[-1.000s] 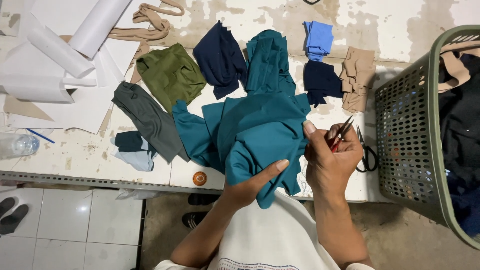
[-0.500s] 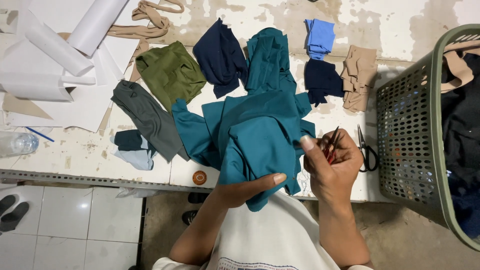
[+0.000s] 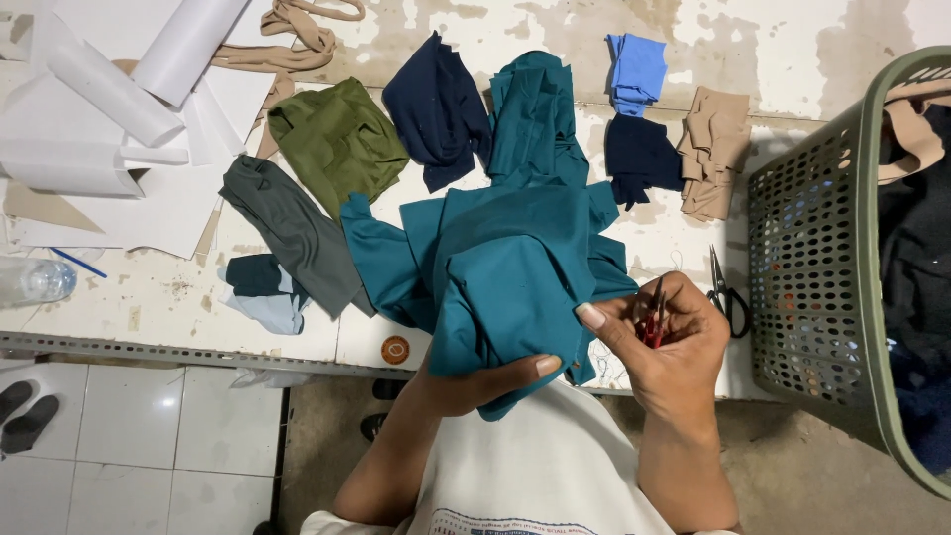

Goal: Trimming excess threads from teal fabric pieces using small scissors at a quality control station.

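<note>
While the left hand [image 3: 466,381] grips the near fold of the large teal fabric garment [image 3: 505,267] from underneath, thumb closed over the cloth, the right hand [image 3: 664,342] holds a small red-handled thread snipper [image 3: 654,319] between curled fingers, index finger extended to touch the garment's right edge. Both hands are closed on what they hold. The teal garment lies bunched at the near edge of the worn white table [image 3: 475,30], its upper part reaching toward the table's middle.

Just right of the right hand, a pair of black-handled scissors [image 3: 728,292] lies on the table. Beyond it stands a green perforated plastic basket [image 3: 812,277] containing dark and tan cloth.

Further out on the table:
- a folded tan cloth [image 3: 713,149], a dark navy cloth [image 3: 642,154] and a light blue cloth [image 3: 636,69] at upper right;
- a navy garment [image 3: 436,109], an olive green garment [image 3: 337,144] and a grey garment [image 3: 292,233] at left of the teal one;
- rolled white paper sheets [image 3: 119,99] at far left;
- a clear plastic bottle [image 3: 35,280] at the left edge.
</note>
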